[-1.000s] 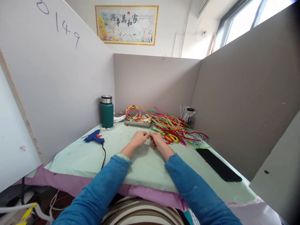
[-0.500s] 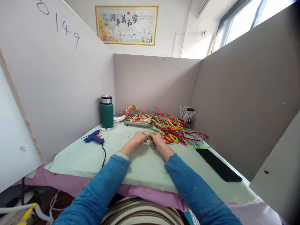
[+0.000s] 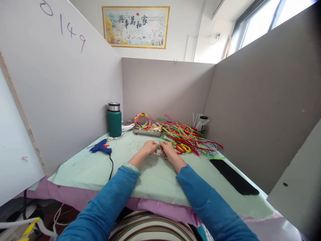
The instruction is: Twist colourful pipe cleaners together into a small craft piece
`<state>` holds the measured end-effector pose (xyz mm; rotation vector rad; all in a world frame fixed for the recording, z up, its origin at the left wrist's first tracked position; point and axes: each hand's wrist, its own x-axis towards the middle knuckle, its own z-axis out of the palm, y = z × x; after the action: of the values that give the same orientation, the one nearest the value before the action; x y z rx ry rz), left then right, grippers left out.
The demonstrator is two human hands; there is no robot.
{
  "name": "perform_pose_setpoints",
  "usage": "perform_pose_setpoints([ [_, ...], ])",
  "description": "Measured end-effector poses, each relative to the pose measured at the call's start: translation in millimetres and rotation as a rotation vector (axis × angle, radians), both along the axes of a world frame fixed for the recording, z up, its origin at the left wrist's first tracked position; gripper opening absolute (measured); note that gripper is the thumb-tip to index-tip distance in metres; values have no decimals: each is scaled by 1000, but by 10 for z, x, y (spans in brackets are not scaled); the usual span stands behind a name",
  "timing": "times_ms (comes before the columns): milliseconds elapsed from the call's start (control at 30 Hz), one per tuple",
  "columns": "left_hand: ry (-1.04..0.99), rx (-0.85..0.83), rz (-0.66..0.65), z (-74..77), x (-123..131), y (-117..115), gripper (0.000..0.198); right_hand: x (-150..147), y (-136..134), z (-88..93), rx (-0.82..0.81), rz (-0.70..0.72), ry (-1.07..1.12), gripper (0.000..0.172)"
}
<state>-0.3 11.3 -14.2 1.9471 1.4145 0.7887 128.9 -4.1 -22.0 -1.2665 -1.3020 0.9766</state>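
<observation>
My left hand [image 3: 150, 147] and my right hand [image 3: 166, 148] meet over the middle of the table, fingertips almost touching. Both are closed in a pinch on a small green piece [image 3: 158, 146], mostly covered by the fingers. It is too small to tell its kind. Right behind my right hand spreads a tangled heap of coloured pipe cleaners [image 3: 184, 132], red, green, orange and purple. A metal tray [image 3: 147, 133] with small pieces in it lies beyond my hands, and a ring of coloured loops [image 3: 142, 121] stands at its left end.
A blue glue gun [image 3: 100, 146] with a black cord lies at left, near a green bottle [image 3: 114, 122]. On the right is a flat black object [image 3: 234, 176]. A black-lidded jar [image 3: 202, 124] stands at the back. Grey partitions [image 3: 168, 90] enclose the table.
</observation>
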Motion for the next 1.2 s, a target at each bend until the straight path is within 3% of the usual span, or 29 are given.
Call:
perform_pose_setpoints([
  [333, 30, 101, 50, 52, 6, -66, 29, -5, 6, -22, -34, -16, -9, 27],
  [733, 13, 94, 47, 19, -10, -26, 26, -8, 14, -36, -3, -1, -1, 27],
  [867, -1, 121, 107, 16, 3, -26, 22, 0, 35, -54, -4, 9, -1, 28],
  [1200, 48, 262, 90, 23, 7, -39, 21, 12, 48, -54, -5, 8, 30, 28],
])
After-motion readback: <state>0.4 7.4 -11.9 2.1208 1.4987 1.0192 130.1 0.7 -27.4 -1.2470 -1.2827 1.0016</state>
